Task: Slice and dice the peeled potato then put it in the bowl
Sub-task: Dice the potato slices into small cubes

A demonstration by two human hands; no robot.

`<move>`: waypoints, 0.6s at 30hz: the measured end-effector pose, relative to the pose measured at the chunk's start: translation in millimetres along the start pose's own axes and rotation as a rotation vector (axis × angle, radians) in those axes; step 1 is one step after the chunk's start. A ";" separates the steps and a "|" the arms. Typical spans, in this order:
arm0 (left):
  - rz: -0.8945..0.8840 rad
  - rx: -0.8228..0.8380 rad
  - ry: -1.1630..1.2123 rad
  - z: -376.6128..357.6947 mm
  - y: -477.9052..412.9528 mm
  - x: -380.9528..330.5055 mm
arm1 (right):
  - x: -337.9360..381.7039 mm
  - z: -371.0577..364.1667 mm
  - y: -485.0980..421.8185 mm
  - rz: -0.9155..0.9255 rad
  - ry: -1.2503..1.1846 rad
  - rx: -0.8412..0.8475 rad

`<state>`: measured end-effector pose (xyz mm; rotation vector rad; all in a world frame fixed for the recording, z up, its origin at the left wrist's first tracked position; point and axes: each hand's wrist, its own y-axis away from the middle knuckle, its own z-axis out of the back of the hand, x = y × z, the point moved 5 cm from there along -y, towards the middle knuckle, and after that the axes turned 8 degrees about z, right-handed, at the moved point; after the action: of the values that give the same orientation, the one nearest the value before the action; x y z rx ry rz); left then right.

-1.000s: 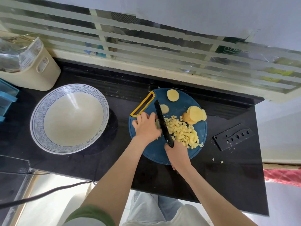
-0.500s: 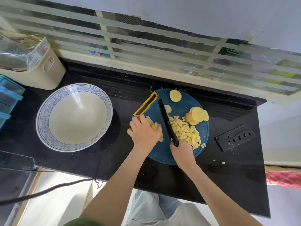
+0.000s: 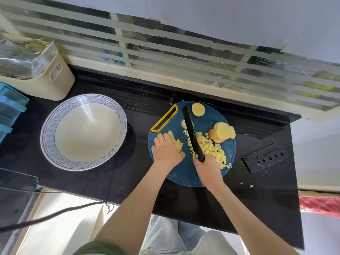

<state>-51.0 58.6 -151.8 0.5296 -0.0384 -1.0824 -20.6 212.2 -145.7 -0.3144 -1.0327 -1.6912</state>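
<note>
Both forearms are bare, as are the left hand and the right hand. A dark green sleeve shows on the left arm, only as a rounded edge at the bottom of the view. Between the arms show pale blue, creased jeans, and beside them the off-white cloth of a top.

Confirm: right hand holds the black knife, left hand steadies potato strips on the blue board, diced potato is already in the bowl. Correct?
Not quite. The head view shows the bowl empty; the diced potato lies piled on the blue board. The rest holds: right hand grips the knife, left hand steadies the potato strips.
</note>
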 end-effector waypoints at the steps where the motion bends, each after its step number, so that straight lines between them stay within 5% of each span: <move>1: -0.020 0.007 -0.020 1.1 -0.5 -0.1 | 0.5 -0.6 -0.8 0.005 0.013 0.012; 13: -0.513 0.109 -0.181 10.3 -9.7 11.5 | 7.9 -5.3 -1.4 0.032 0.034 0.044; 18: -0.449 0.138 0.049 19.6 -16.9 21.3 | 12.8 -8.2 -1.6 0.037 0.061 0.065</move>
<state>-60.4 26.8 -146.7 0.7096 0.0522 -1.5114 -24.7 197.8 -142.9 -0.2369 -1.0287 -1.6206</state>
